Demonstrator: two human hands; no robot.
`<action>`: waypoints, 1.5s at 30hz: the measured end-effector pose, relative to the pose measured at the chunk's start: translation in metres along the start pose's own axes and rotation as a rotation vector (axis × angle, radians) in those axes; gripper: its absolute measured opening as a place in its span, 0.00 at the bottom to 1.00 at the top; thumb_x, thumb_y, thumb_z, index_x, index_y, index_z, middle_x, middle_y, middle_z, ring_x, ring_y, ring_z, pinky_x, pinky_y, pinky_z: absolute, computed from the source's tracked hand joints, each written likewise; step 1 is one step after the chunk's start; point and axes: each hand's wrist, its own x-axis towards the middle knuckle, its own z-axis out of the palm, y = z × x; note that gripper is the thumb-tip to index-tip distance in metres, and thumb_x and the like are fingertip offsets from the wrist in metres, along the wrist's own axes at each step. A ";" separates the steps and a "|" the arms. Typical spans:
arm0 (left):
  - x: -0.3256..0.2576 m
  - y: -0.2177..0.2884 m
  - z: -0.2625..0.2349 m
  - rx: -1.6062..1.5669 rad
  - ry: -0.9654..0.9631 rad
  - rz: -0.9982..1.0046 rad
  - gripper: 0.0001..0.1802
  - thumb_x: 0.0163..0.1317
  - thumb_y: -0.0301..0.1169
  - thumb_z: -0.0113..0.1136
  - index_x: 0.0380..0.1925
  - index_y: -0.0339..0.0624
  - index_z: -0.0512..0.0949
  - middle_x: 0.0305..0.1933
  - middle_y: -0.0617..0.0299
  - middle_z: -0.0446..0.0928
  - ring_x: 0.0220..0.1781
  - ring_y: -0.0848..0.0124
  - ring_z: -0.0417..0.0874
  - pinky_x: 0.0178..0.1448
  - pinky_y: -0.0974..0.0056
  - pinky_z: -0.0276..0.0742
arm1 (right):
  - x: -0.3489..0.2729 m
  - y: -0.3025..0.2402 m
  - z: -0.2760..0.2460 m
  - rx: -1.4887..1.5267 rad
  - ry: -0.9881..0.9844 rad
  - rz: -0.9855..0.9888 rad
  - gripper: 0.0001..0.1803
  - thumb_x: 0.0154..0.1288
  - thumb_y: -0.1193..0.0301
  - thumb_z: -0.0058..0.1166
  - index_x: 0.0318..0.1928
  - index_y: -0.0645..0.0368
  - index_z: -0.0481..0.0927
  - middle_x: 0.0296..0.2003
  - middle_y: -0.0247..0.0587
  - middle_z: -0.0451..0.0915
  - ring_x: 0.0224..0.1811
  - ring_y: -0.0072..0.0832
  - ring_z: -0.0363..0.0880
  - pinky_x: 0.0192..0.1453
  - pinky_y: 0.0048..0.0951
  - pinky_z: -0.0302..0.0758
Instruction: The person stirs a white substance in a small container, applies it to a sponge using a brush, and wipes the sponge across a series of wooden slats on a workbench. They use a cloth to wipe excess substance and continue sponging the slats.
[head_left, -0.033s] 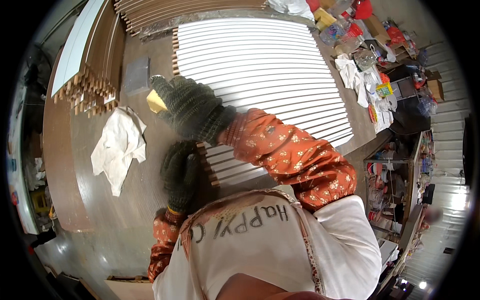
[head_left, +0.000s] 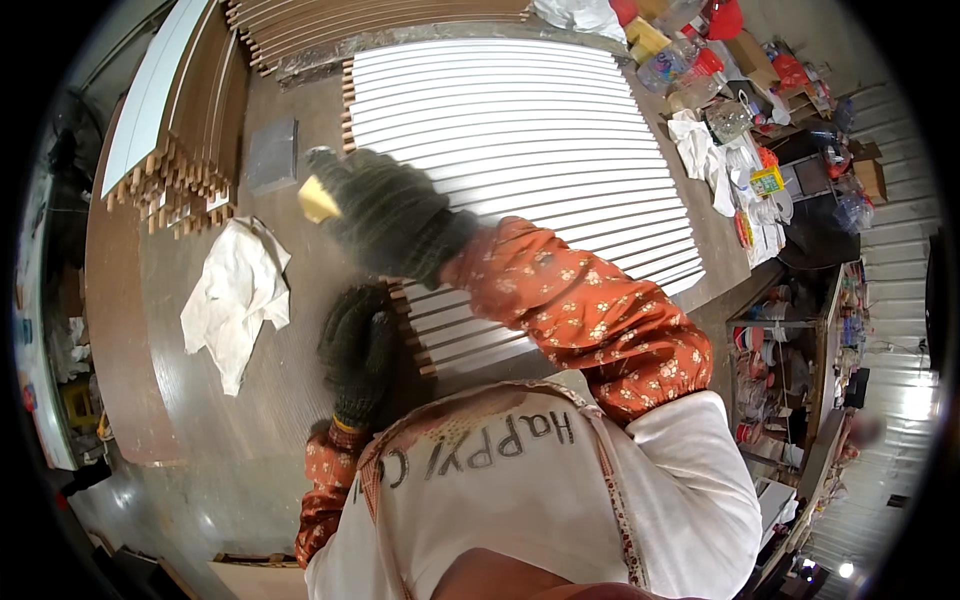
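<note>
My right hand point(head_left: 390, 215), in a dark knitted glove, grips a yellow sponge-like piece point(head_left: 319, 200) that shows past its fingertips. It is over the left ends of a row of white strips point(head_left: 510, 130), which lie side by side with brown pegs point(head_left: 348, 105) jutting from their ends. My left hand point(head_left: 352, 350), gloved alike, is by the nearest peg ends with its fingers curled. What it holds, if anything, is hidden. A crumpled white cloth point(head_left: 238, 295) lies on the brown table point(head_left: 280, 365) left of both hands.
Stacked pegged boards point(head_left: 185, 110) stand at the back left, with more strips point(head_left: 380, 20) along the far edge. Beside the stack lies a flat grey block point(head_left: 273, 155). Plastic bottles point(head_left: 690, 85) and rags point(head_left: 700, 155) crowd the right side, above a shelf rack point(head_left: 780, 345).
My right hand has shifted slightly to the right with the yellow piece and looks more blurred. The left hand has moved a touch left.
</note>
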 end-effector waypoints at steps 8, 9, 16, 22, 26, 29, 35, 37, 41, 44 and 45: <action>0.000 -0.001 -0.001 0.237 0.020 0.143 0.11 0.54 0.22 0.59 0.39 0.37 0.79 0.43 0.50 0.79 0.49 0.53 0.79 0.56 0.53 0.72 | -0.085 0.165 -0.109 -0.430 0.037 0.423 0.20 0.63 0.65 0.50 0.52 0.61 0.73 0.42 0.55 0.76 0.38 0.41 0.77 0.47 0.42 0.76; 0.002 -0.001 0.001 0.232 0.017 0.160 0.11 0.54 0.22 0.59 0.39 0.37 0.79 0.43 0.50 0.80 0.49 0.52 0.79 0.56 0.53 0.72 | -0.119 0.213 -0.134 -0.479 0.140 0.409 0.26 0.62 0.59 0.51 0.56 0.60 0.70 0.44 0.55 0.76 0.43 0.44 0.77 0.50 0.43 0.74; 0.002 -0.006 0.003 0.170 0.012 0.117 0.10 0.54 0.22 0.60 0.38 0.36 0.79 0.41 0.50 0.80 0.47 0.52 0.80 0.54 0.53 0.72 | -0.175 0.318 -0.222 -0.781 0.173 0.888 0.36 0.57 0.48 0.54 0.61 0.54 0.67 0.48 0.54 0.77 0.49 0.48 0.76 0.54 0.44 0.71; 0.004 0.000 0.006 0.133 0.045 0.148 0.09 0.56 0.23 0.56 0.37 0.35 0.79 0.41 0.49 0.80 0.45 0.52 0.79 0.54 0.53 0.72 | -0.071 0.176 -0.106 -0.371 0.095 0.452 0.28 0.60 0.50 0.54 0.48 0.63 0.73 0.34 0.52 0.80 0.36 0.46 0.80 0.43 0.42 0.76; -0.002 -0.009 0.012 0.054 0.051 0.114 0.10 0.56 0.24 0.55 0.37 0.34 0.79 0.41 0.49 0.80 0.46 0.52 0.79 0.55 0.53 0.72 | -0.021 0.083 -0.013 -0.126 0.136 0.011 0.27 0.64 0.61 0.51 0.54 0.73 0.67 0.32 0.51 0.77 0.30 0.35 0.77 0.35 0.35 0.78; -0.004 -0.016 0.011 0.015 0.044 0.099 0.10 0.56 0.24 0.56 0.37 0.33 0.79 0.41 0.49 0.80 0.46 0.52 0.79 0.55 0.53 0.71 | 0.017 0.028 0.003 -0.047 -0.125 0.028 0.34 0.58 0.59 0.56 0.57 0.72 0.65 0.35 0.50 0.75 0.29 0.34 0.75 0.33 0.36 0.76; 0.002 -0.006 0.011 0.161 0.055 0.181 0.09 0.56 0.25 0.57 0.36 0.34 0.79 0.40 0.50 0.81 0.45 0.52 0.80 0.55 0.53 0.71 | 0.006 0.062 -0.028 -0.111 -0.133 0.060 0.30 0.64 0.58 0.51 0.60 0.65 0.65 0.36 0.49 0.75 0.35 0.33 0.74 0.37 0.37 0.77; 0.000 -0.006 0.009 0.204 0.043 0.171 0.08 0.56 0.25 0.57 0.36 0.34 0.79 0.39 0.50 0.81 0.45 0.52 0.80 0.55 0.52 0.72 | -0.007 0.097 -0.064 -0.027 -0.277 0.338 0.30 0.65 0.57 0.50 0.59 0.66 0.65 0.36 0.49 0.75 0.36 0.34 0.75 0.41 0.37 0.76; -0.002 -0.007 0.011 0.250 0.047 0.143 0.08 0.55 0.24 0.56 0.36 0.35 0.79 0.39 0.50 0.80 0.45 0.52 0.80 0.54 0.52 0.72 | -0.077 0.207 -0.126 -0.391 0.034 0.507 0.33 0.60 0.53 0.54 0.60 0.59 0.67 0.45 0.53 0.77 0.46 0.45 0.77 0.51 0.41 0.73; 0.002 0.005 0.005 0.300 0.008 0.179 0.11 0.53 0.20 0.57 0.37 0.35 0.80 0.41 0.50 0.80 0.46 0.54 0.80 0.55 0.53 0.72 | -0.115 0.284 -0.192 -0.431 0.040 0.847 0.36 0.57 0.51 0.57 0.62 0.57 0.67 0.46 0.55 0.78 0.50 0.44 0.77 0.56 0.39 0.72; 0.004 0.007 0.005 0.298 -0.013 0.206 0.12 0.52 0.18 0.57 0.38 0.35 0.80 0.42 0.51 0.80 0.47 0.55 0.80 0.56 0.53 0.72 | -0.135 0.314 -0.203 -0.523 0.108 0.962 0.36 0.56 0.51 0.58 0.61 0.57 0.67 0.46 0.56 0.78 0.50 0.44 0.77 0.56 0.39 0.72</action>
